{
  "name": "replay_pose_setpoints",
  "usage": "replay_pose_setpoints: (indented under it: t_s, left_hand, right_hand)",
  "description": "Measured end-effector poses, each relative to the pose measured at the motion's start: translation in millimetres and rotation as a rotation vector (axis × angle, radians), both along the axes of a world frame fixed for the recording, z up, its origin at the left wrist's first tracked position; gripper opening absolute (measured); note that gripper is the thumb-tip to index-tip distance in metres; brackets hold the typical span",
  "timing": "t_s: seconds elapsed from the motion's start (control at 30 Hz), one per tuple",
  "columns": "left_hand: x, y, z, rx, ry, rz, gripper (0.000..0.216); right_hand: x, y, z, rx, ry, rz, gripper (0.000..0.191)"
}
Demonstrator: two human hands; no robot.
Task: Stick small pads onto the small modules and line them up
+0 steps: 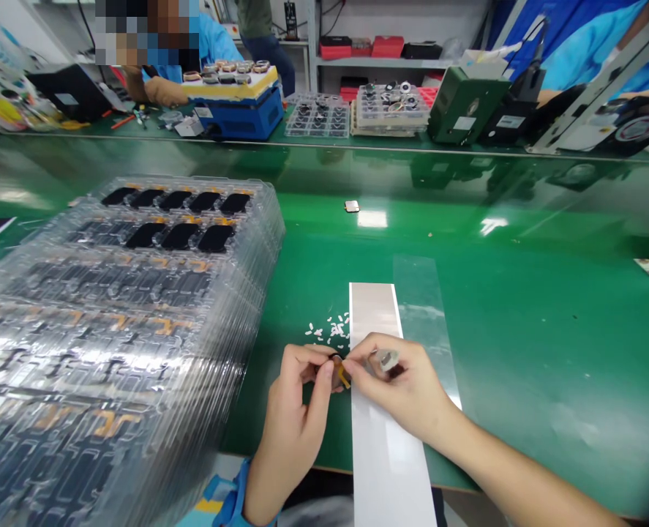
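My left hand (296,410) pinches a small display screen with an orange flex cable (344,376) between thumb and fingers, low over the bench. Thumb and forefinger of my right hand (398,380) close together at the cable side of the same screen; the exact contact is hidden by the fingertips. Tucked in the curl of the right hand is a thin tool with a pale grey end (388,359), its kind unclear. Beneath the right hand lies a long white strip sheet (387,454). Small white scraps (336,329) are scattered just beyond the left hand.
A tall stack of clear plastic trays (192,351) holding black screens fills the left. Clear film (423,293) lies beside the strip. One small screen (351,206) rests farther off on the green bench (549,351). People sit across a conveyor with parts trays (317,117).
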State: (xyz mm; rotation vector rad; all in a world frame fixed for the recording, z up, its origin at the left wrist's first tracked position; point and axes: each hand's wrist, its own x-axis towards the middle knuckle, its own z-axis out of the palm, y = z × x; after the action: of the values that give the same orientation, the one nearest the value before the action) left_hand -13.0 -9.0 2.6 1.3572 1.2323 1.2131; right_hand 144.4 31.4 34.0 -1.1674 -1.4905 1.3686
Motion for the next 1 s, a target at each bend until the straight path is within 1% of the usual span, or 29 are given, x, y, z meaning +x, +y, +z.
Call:
replay_pose_setpoints:
  t_s: [0.07,0.13,0.23,0.3,0.37,0.4,0.47,0.57,0.7,1.0]
  left_hand:
    - [-0.2,1.2,0.5,0.012,0.028,-0.008,0.009]
    - [-0.1,1.2,1.9,-0.018,0.018,-0.029,0.011]
    - [0.3,0.0,5.7,-0.075,-0.079,-0.042,0.014]
    - [0.2,-0.9,8.1,-0.118,-0.167,-0.057,0.011]
    - [-0.4,-1.5,9.3,-0.177,-0.222,-0.106,0.015]
    - [-0.9,-1.7,9.3,-0.208,-0.230,-0.140,0.019]
    - [-1.6,-1.9,8.1,-0.242,-0.217,-0.186,0.020]
    - [-1.4,-1.9,5.2,-0.228,-0.217,-0.184,0.018]
    - [0.4,-2.3,3.0,-0.197,-0.216,-0.172,0.018]
    - [1.9,-2.1,5.2,-0.180,-0.224,-0.148,0.019]
  right_hand:
    - [0.8,0.6,0.2,0.025,-0.025,-0.012,0.013]
    - [1.6,1.5,-0.8,0.056,-0.047,-0.007,0.012]
    - [2.4,2.4,-3.0,0.094,-0.029,0.008,0.006]
    - [2.7,1.9,-3.7,0.085,-0.003,0.008,0.004]
    - [2.6,0.8,-3.4,0.049,0.013,0.009,0.006]
    - [2.5,0.1,-3.2,0.034,0.020,0.010,0.008]
    - [2.1,-1.3,-2.8,0.032,0.026,0.013,0.008]
    - [1.6,-2.7,-3.0,0.057,0.015,0.006,0.004]
    - [1.1,-4.1,-3.5,0.056,0.017,0.017,0.005]
    - [-0.5,-2.4,-1.8,-0.030,0.019,0.037,0.013]
